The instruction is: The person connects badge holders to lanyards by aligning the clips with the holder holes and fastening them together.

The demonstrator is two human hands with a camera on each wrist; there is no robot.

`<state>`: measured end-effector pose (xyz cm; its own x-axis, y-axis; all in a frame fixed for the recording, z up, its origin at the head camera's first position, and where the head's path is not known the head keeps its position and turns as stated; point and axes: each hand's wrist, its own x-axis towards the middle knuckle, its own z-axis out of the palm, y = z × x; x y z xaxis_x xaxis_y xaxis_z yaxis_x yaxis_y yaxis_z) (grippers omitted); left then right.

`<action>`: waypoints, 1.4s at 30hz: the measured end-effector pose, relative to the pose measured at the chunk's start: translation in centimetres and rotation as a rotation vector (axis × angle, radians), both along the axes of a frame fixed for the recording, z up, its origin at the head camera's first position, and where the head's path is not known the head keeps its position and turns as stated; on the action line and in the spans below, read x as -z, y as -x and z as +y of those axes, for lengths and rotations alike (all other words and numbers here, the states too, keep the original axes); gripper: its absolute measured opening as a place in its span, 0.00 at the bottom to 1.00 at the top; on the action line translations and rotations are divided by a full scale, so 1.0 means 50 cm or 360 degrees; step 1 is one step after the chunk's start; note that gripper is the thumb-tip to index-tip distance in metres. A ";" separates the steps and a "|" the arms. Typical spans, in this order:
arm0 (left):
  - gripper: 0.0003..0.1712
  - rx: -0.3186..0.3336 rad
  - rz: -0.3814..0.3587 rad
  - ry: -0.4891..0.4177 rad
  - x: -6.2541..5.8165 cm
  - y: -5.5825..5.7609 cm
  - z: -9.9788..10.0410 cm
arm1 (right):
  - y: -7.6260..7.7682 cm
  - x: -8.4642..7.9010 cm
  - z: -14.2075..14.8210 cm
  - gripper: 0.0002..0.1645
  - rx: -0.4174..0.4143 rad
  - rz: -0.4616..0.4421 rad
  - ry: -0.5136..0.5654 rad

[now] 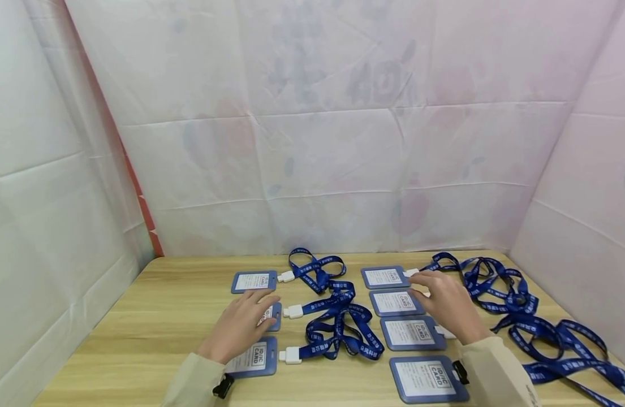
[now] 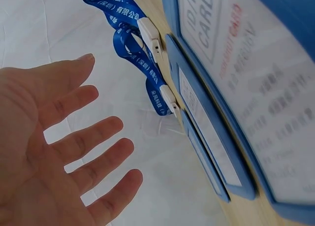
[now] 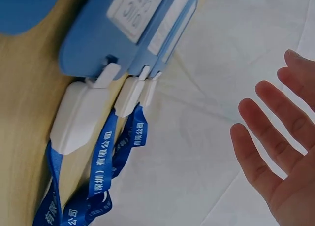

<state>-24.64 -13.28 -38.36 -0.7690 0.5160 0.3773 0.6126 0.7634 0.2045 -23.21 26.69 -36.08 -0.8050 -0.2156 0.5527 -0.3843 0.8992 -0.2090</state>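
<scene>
My left hand (image 1: 241,323) hovers with spread, relaxed fingers over the left column of blue-framed ID card holders. It partly hides the middle card holder (image 1: 276,317) and the near card holder (image 1: 255,358); the far card holder (image 1: 254,281) lies just past the fingertips. In the left wrist view the palm shows nothing held. My right hand (image 1: 447,303), fingers loosely bent and holding nothing, is above the right column. Its fingertips overlap the white clip (image 1: 411,272) of the farthest right card holder (image 1: 382,277). The right wrist view shows that hand apart from the holders.
Blue printed lanyards (image 1: 343,333) with white clips lie bunched between the columns. More lanyards (image 1: 500,288) spread along the right side of the wooden table (image 1: 134,333). The nearest right card holder (image 1: 424,380) is by my right sleeve. White sheeting (image 1: 332,152) encloses the back and sides.
</scene>
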 end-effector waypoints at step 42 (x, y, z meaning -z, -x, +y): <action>0.18 -0.0012 -0.0218 0.0229 0.017 -0.042 -0.033 | -0.009 -0.008 -0.161 0.14 -0.0371 0.0052 -0.0272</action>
<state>-22.53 -14.95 -39.21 -0.8122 0.5509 0.1917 0.5806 0.7953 0.1743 -22.74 18.62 -35.67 -0.7052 -0.4850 0.5171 -0.5890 0.8068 -0.0464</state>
